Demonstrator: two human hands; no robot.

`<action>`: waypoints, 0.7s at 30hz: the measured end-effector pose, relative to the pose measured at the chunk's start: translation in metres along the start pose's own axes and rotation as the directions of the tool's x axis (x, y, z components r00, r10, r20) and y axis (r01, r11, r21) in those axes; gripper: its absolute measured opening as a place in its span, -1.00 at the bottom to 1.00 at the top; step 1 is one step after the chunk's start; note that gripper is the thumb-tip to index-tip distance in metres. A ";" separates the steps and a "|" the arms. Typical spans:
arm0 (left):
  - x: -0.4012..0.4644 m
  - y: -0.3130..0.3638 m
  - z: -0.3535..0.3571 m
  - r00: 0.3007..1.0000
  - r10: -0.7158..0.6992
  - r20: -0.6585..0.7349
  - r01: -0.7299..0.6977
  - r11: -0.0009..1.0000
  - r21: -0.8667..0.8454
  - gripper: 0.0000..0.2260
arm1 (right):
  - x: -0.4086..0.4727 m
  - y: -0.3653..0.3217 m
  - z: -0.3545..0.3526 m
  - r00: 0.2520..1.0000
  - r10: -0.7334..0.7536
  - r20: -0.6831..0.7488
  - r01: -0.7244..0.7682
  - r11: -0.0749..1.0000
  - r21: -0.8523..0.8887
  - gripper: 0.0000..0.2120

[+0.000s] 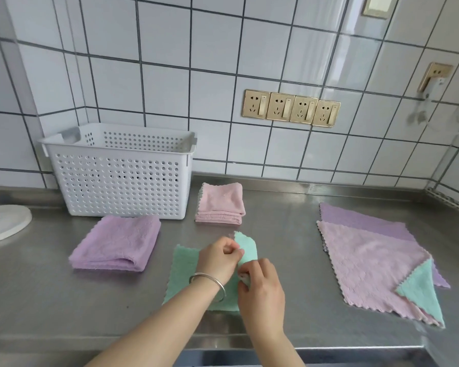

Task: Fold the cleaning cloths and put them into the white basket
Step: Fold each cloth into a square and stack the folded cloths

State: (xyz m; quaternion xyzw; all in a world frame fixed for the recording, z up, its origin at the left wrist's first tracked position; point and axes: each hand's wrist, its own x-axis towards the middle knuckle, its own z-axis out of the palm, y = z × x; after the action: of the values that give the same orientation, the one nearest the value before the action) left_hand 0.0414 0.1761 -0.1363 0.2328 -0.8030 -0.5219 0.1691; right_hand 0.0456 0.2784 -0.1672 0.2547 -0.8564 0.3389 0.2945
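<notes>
Both hands, left (pixel 219 256) and right (pixel 260 283), pinching the green cloth (pixel 182 274) beside the white basket (pixel 122 178)

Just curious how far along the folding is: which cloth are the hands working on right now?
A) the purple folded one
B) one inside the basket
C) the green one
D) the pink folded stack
C: both the left hand and right hand pinch the green cloth, lifting its edge.
</notes>
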 end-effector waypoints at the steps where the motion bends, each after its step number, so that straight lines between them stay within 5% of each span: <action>1: 0.000 -0.002 -0.002 0.999 -0.032 -0.010 0.032 0.999 -0.016 -0.84 | -0.001 -0.002 0.003 1.000 -0.027 -0.002 0.027 0.999 0.018 -0.55; 9: 0.007 -0.019 -0.020 0.984 -0.145 -0.108 0.135 0.987 -0.092 -0.85 | -0.009 -0.009 0.018 0.966 -0.250 0.071 0.244 0.966 0.087 -0.61; 15: 0.010 -0.029 -0.057 0.983 0.076 -0.168 -0.038 0.976 0.214 -0.86 | -0.018 0.007 0.026 0.926 -0.061 0.373 0.071 0.997 -0.014 -0.25; 21: 0.006 -0.055 -0.070 0.984 0.117 -0.137 -0.048 0.903 0.427 -0.78 | -0.019 0.001 0.022 0.877 0.009 0.480 -0.002 1.000 -0.015 -0.31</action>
State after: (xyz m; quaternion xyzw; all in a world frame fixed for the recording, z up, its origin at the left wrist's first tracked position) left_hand 0.0830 0.1004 -0.1586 0.2704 -0.8898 -0.3080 0.2004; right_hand 0.0509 0.2678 -0.1935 0.3261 -0.9059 0.2599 0.0739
